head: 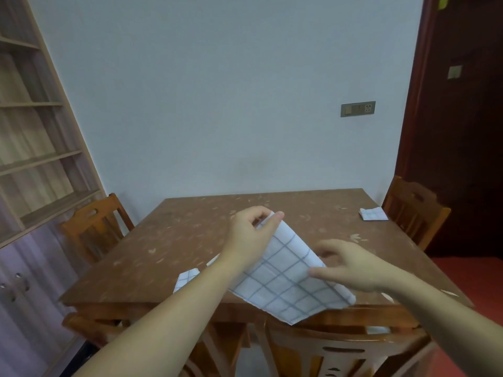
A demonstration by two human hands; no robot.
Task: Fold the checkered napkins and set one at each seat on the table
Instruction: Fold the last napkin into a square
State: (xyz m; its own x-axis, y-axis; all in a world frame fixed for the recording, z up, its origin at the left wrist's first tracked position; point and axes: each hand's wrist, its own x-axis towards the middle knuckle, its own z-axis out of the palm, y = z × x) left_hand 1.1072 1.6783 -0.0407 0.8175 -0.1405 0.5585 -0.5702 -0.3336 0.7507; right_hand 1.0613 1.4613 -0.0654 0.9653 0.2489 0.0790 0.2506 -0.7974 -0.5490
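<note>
The checkered napkin (283, 278) is thin, light cloth that looks limp rather than stiff: it sags in a slope from its raised corner down to the near edge of the tabletop (190, 235), and its lowest corner hangs over that edge above the near chair (340, 346). Cloth like this probably will not hold a crease unless pressed flat, so corners and hems are the sensible places to take it, with a flat palm to smooth each fold. The left hand (250, 232) reaches forward with the forearm low over the tabletop, and its fingers (275, 217) pinch the top corner, lifting it. The right hand (353, 268) comes in from the side, palm down, fingers spread and loosely bent, holding nothing; motion blur makes it hard to say whether the thumb touches the cloth. A small checkered patch (187, 277) shows beside the left forearm. A folded napkin (373, 214) lies by the right-hand chair (413, 210).
</note>
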